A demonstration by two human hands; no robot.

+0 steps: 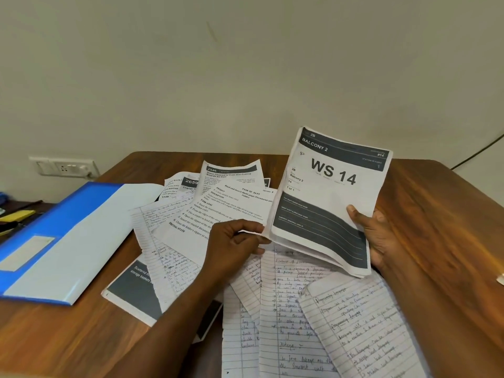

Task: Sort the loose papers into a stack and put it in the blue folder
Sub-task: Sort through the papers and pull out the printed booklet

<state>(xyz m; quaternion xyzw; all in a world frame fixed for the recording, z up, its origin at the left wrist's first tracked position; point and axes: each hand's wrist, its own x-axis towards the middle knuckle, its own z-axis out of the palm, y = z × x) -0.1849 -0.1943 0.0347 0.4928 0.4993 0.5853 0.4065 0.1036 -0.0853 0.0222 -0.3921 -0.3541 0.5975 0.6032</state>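
Note:
A small stack of papers (327, 197), topped by a printed sheet reading "WS 14", is held up tilted above the wooden table (447, 214). My right hand (373, 236) grips its right lower edge, thumb on the front. My left hand (234, 244) pinches the stack's lower left corner. Loose papers (313, 317), printed and handwritten on lined sheets, lie scattered and overlapping under and around my hands. The blue folder (62, 236) lies open at the left of the table, its pale inner side showing.
A wall socket panel (65, 166) sits on the wall at the left. A yellow object (17, 215) and dark items lie on a lower surface past the folder. A dark cable (477, 154) runs along the wall at the right.

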